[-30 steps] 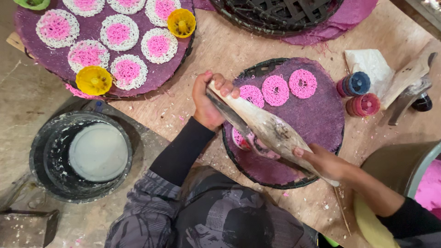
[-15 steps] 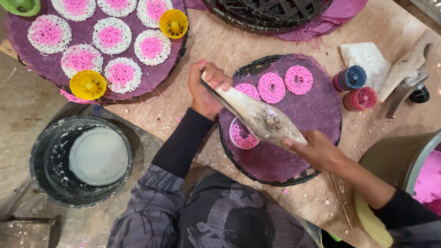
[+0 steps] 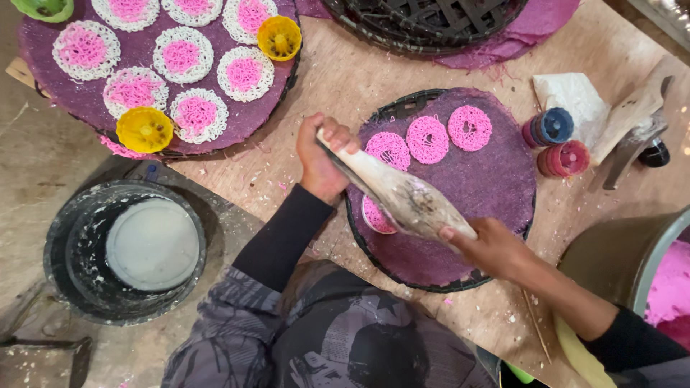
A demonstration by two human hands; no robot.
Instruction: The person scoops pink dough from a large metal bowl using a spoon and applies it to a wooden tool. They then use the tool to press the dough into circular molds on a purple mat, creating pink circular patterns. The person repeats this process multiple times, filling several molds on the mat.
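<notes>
A person bends over a wooden surface, both hands closed on a cloth piping bag held slantwise above a round tray lined with purple cloth. The left hand, arm in a black sleeve reaching up from the body with the wrist straight, has its grip wrapped tight around the bag's twisted upper end, fingers curled over the top and knuckles toward the camera. The right hand comes in from the lower right, forearm bare below a pushed-up dark sleeve, its grip closed on the bag's fuller lower end with the thumb lying along the cloth. The bag hangs just over a partly formed pink lace disc at the tray's left edge; whether its tip touches the disc cannot be told. Three finished pink discs lie in a row across the upper part of the same tray. At upper left a second purple-lined tray carries white-rimmed pink discs and two yellow cups. A black bucket of white batter stands on the floor at left. Two small pots, one blue and one red, sit just right of the tray.
</notes>
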